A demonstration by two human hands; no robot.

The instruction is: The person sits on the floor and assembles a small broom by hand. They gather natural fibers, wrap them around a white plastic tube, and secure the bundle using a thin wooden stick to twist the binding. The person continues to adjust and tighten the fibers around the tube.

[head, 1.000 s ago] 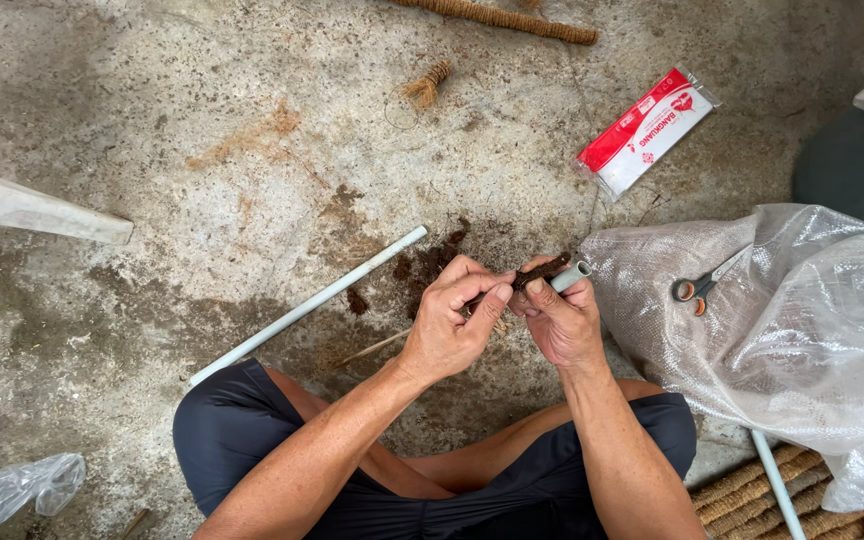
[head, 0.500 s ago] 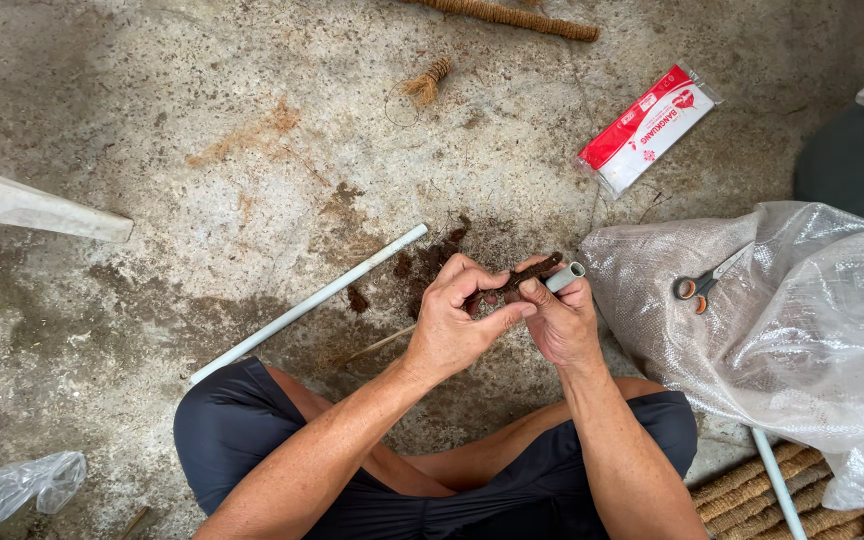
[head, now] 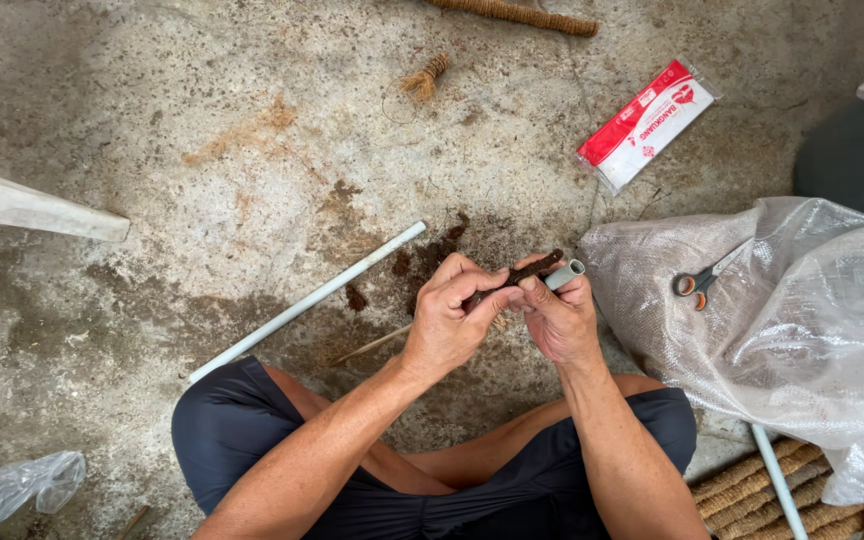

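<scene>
Brown fibre strip (head: 524, 273) between both hands (head: 507, 315)

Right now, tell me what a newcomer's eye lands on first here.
At centre, the left hand and right hand grip a short grey pipe with brown fibre on it. A long white pipe lies on the concrete to the left. Scissors rest on the plastic sack at right.

Head camera, looking steeply down, close overhead

Both hands, left hand (head: 449, 318) and right hand (head: 558, 318), clasp a short grey pipe (head: 563, 275).
</scene>
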